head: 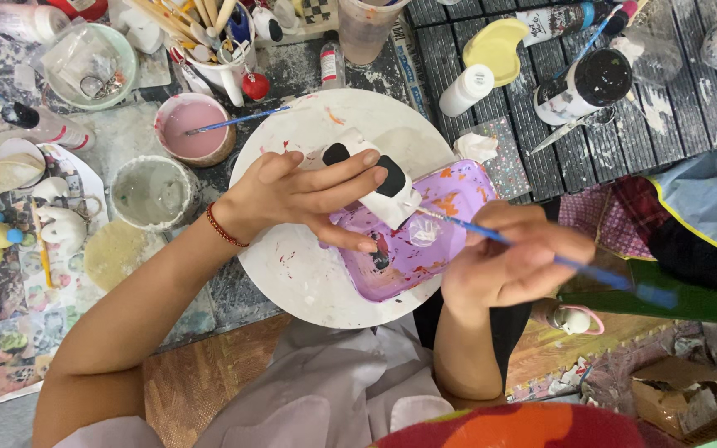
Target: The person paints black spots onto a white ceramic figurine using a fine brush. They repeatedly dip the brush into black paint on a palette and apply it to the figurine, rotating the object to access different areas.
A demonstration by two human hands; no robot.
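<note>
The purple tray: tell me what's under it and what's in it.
The purple tray lies on a round white board. Inside are orange and black paint smears. The left hand, holding a white figurine with black patches, covers part of the tray; whatever lies beneath it is hidden.

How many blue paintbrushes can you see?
2. One blue paintbrush is in the right hand, tip by the white figure. Another rests across the pink paint cup. More may hide in the brush holder.
</note>
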